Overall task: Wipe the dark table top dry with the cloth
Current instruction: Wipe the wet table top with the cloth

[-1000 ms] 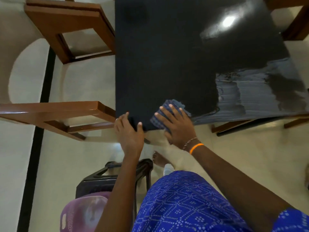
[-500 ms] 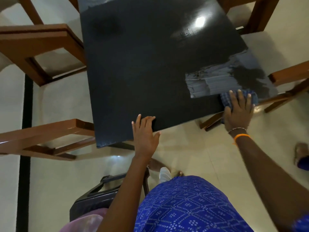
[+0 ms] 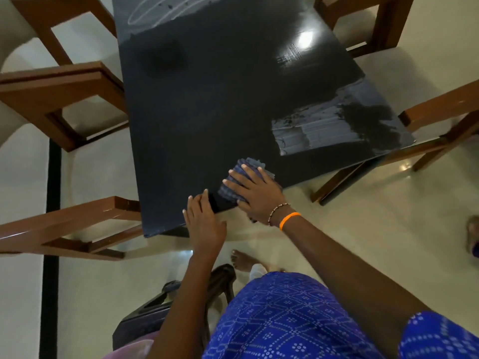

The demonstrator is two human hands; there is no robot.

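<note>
Cloth [image 3: 250, 168], a folded wad of blue checked fabric, lies on the near edge of the dark surface [image 3: 207, 112], pinned flat under the right hand [image 3: 255, 194], whose fingers are spread straight across it rather than curled around it. The left hand [image 3: 204, 220] rests just beside it on the same edge, fingers straight and together, their tips on the top and the palm hanging off the rim. The surface is a smooth, glossy black rectangle that mirrors a round ceiling light near its far right. A pale, streaky wet patch [image 3: 318, 130] with parallel wipe lines sits toward the right corner, well apart from the cloth, and a fainter looping smear [image 3: 166, 9] shows at the far end. An orange band [image 3: 289, 220] and a thin beaded bracelet circle the right wrist. Brown wooden chairs [image 3: 59, 92] with square, open frames stand at the left, and another [image 3: 425, 125] at the right, on a shiny cream tiled floor [image 3: 363, 229] crossed by a black stripe. A blue garment [image 3: 298, 320] with a white dotted diamond print fills the lower frame, above a bare foot [image 3: 242, 260].
</note>
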